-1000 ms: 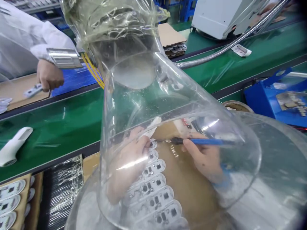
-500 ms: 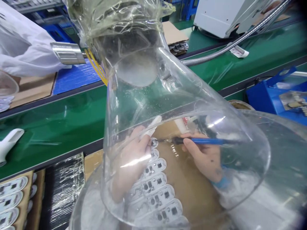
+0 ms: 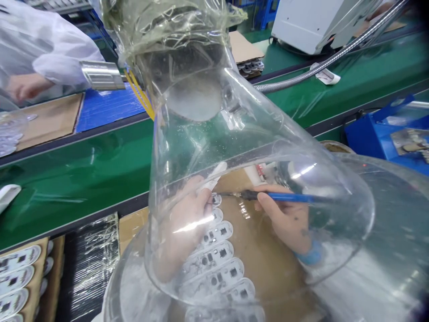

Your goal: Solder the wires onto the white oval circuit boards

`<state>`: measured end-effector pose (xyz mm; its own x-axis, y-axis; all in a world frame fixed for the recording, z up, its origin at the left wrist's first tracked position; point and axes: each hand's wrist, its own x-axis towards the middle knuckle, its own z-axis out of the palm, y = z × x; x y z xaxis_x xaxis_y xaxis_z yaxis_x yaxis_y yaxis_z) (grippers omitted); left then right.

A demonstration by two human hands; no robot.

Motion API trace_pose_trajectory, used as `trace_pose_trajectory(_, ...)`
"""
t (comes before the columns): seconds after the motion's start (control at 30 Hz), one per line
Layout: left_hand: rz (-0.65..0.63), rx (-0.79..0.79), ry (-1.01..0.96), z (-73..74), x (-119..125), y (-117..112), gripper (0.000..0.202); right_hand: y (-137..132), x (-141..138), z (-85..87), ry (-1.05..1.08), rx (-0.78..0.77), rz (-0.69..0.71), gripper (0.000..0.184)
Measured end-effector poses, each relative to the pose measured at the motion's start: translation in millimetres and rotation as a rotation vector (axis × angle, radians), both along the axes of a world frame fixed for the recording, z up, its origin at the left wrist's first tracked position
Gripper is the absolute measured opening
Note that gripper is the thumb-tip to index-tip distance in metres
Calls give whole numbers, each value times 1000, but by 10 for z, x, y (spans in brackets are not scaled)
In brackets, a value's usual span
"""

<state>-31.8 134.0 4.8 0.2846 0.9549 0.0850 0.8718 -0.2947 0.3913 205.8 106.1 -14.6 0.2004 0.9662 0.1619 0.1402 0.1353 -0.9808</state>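
Seen through a clear plastic hood [image 3: 268, 134], my right hand [image 3: 284, 219] grips a soldering iron [image 3: 284, 197] by its blue handle like a pen. The iron's tip points left and reaches the end of the farthest small circuit board [image 3: 216, 199]. My left hand [image 3: 187, 219] lies over the left part of the boards, its thumb and fingers pinched together beside that same board end. What they pinch is hidden; a thin dark line shows under the thumb. Nearer me, several white round-ended boards [image 3: 223, 252] lie in a row on brown cardboard [image 3: 264, 255].
A green conveyor belt [image 3: 83, 174] crosses behind, carrying white plastic parts [image 3: 325, 75]. A metal hose [image 3: 284, 85] runs right of the hood. Stacked boards [image 3: 16, 277] sit at lower left, a blue stand [image 3: 375, 134] at right. A co-worker's hand [image 3: 28, 86] is at upper left.
Both my hands and the iron keep nearly the same place. White parts on the belt have shifted left. The co-worker's arm has moved, and that person's hand now shows.
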Motion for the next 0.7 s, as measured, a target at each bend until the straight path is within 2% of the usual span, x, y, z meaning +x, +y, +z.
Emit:
trace_pose_trajectory(0.23,74,-30,-107,-62,29,0,15,20,-9,15,-30,16,32,14)
trace_pose_trajectory(0.4,86,16,-49,-71,49,4,14,20,-4,21,-72,22,25,15)
trace_pose_trajectory(0.57,97,-17,-30,-55,70,-23,12,17,7,9,-45,13,7,18)
trace_pose_trajectory(0.7,93,-60,-136,-72,37,-34,11,16,34,-1,-67,17,-26,20)
